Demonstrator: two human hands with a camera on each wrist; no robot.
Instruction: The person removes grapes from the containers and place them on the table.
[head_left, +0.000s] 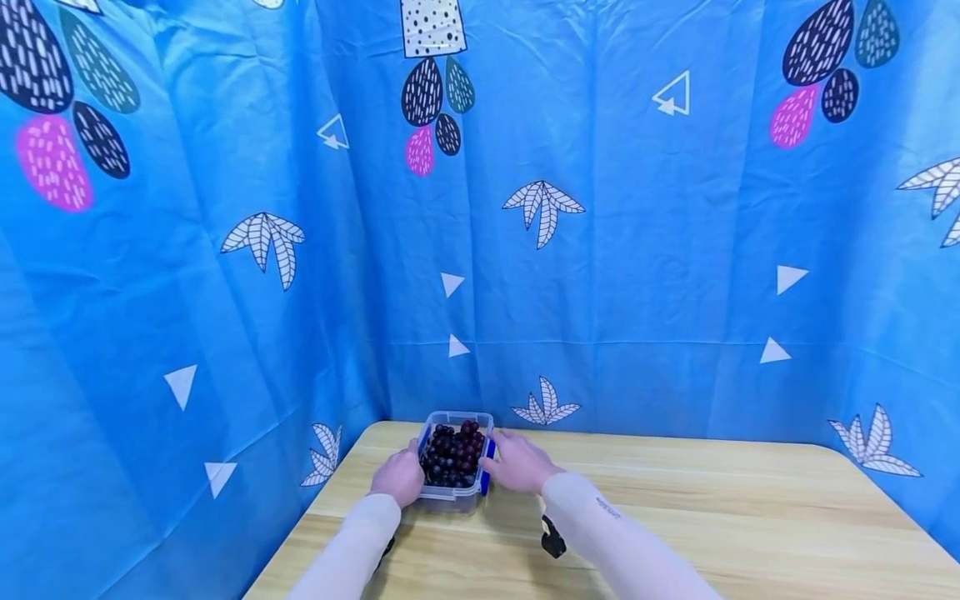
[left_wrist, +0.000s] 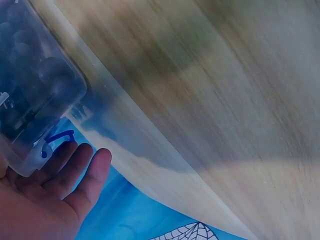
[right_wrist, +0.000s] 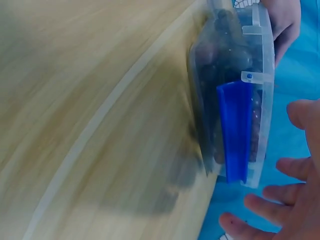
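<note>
A clear plastic food container [head_left: 447, 493], without a lid on top, is filled with dark grapes [head_left: 454, 454] near the far left of the table. My left hand [head_left: 400, 477] holds its left side, with fingers beside a blue clip [left_wrist: 61, 135] in the left wrist view and the thumb mostly out of frame. To the right of the container is my right hand [head_left: 522, 463]. Its fingers are spread and relaxed in the right wrist view, a small gap away from the long blue side clip [right_wrist: 235, 131].
The wooden table [head_left: 712, 508] reaches to the right and toward me. A blue patterned curtain [head_left: 645, 250] hangs right behind its back edge and along the left. Dark straps [head_left: 552, 537] with wrist gear show under the sleeves.
</note>
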